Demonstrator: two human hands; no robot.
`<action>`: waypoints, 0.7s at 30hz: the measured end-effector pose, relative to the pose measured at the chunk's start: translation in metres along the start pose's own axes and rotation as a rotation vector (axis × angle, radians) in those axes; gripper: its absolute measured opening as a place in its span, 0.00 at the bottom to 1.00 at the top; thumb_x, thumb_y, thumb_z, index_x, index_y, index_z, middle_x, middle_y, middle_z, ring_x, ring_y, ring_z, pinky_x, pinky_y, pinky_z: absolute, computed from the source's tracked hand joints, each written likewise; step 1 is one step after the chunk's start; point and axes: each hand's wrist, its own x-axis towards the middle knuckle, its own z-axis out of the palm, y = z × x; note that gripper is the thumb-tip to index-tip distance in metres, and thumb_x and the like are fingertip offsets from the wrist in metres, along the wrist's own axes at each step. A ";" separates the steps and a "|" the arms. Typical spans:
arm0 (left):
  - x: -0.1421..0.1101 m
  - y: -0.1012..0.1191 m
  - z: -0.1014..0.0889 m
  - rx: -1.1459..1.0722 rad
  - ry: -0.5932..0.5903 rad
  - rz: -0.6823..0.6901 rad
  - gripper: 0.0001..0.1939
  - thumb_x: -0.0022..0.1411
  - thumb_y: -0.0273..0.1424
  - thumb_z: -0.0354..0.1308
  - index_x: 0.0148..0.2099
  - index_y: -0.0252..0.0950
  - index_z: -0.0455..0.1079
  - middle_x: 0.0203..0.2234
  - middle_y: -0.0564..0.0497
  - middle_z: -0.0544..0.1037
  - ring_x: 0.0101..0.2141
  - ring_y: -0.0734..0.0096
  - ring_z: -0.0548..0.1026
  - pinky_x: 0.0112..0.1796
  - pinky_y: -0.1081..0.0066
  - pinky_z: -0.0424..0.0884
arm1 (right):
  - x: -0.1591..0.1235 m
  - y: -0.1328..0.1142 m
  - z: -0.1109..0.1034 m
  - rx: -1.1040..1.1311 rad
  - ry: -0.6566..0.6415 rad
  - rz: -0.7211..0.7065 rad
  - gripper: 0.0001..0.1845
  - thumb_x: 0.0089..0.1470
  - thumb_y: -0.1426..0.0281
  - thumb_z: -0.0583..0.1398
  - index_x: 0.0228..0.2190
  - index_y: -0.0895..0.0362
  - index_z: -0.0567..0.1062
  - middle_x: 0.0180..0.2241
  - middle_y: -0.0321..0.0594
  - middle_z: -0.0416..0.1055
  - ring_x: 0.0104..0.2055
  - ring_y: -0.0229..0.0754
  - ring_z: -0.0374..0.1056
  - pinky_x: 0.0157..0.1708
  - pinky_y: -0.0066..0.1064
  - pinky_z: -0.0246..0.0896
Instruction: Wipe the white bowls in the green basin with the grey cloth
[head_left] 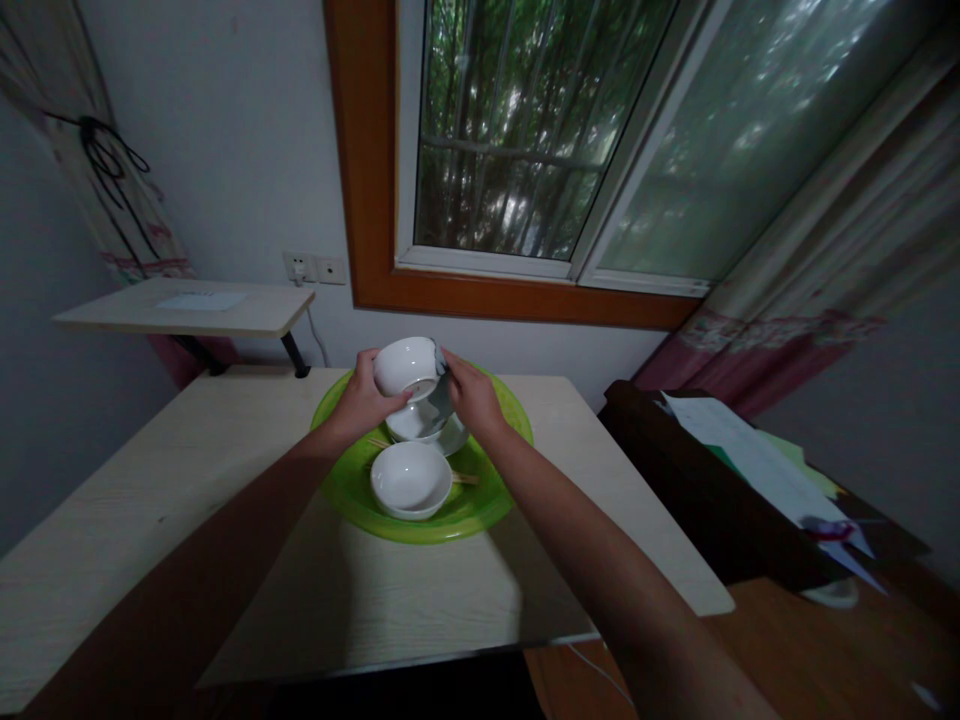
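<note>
A smooth, glossy white bowl is tilting above the far half of a round green basin, showing its ring-shaped foot. The left hand is gripping its side, while the right hand is lying against its right edge; whether that one is gripping, I cannot tell. Inside the plastic basin, a rounded front bowl is sitting beside slim wooden chopsticks. A pale, wood-grained bench is supporting everything.
</note>
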 end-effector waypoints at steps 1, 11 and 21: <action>0.000 0.000 0.000 -0.002 -0.004 0.002 0.39 0.49 0.39 0.71 0.58 0.42 0.55 0.53 0.41 0.74 0.51 0.54 0.76 0.48 0.59 0.73 | -0.001 -0.002 -0.001 0.010 -0.001 -0.025 0.32 0.60 0.75 0.52 0.65 0.51 0.68 0.65 0.38 0.66 0.66 0.48 0.65 0.68 0.48 0.57; 0.001 -0.001 0.003 -0.043 -0.026 0.015 0.38 0.50 0.39 0.70 0.58 0.42 0.56 0.53 0.42 0.73 0.51 0.56 0.76 0.50 0.59 0.73 | -0.001 -0.025 -0.004 0.035 -0.122 -0.168 0.32 0.64 0.75 0.51 0.66 0.42 0.65 0.70 0.26 0.57 0.73 0.42 0.53 0.72 0.47 0.49; 0.002 -0.001 0.000 -0.051 0.012 -0.004 0.38 0.50 0.38 0.71 0.58 0.42 0.56 0.55 0.42 0.72 0.53 0.55 0.75 0.52 0.58 0.72 | 0.000 -0.017 -0.007 -0.075 -0.004 -0.100 0.22 0.64 0.68 0.57 0.58 0.45 0.76 0.57 0.43 0.73 0.59 0.53 0.65 0.62 0.52 0.61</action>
